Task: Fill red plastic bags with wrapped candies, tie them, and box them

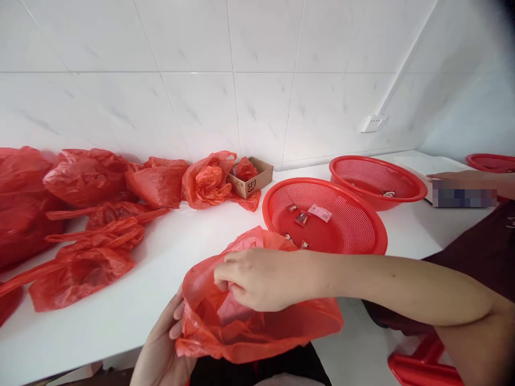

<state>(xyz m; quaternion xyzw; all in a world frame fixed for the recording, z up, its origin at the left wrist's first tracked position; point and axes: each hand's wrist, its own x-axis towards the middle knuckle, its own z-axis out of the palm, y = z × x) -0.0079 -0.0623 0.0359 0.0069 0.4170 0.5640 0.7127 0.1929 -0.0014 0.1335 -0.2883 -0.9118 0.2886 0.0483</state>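
Note:
A red plastic bag point(273, 338) is spread open in front of me at the table's front edge. My left hand point(167, 329) grips its left side, with part of the fingers hidden by the plastic. My right hand point(257, 279) reaches over the bag's mouth with the fingers curled inward. Whatever those fingers pinch is hidden, and some pink material shows just below them inside the bag. Behind my right forearm stands a red perforated basket point(362, 228) holding a few small wrapped packets point(301, 218) and a pink slip point(320, 213).
Several filled red bags point(88, 177) line the wall on the left. A small cardboard box point(257, 179) holds red plastic. Another red basket point(418, 187) stands at the back right, near a co-worker's hand point(470, 178). A red stool point(426, 359) is at lower right.

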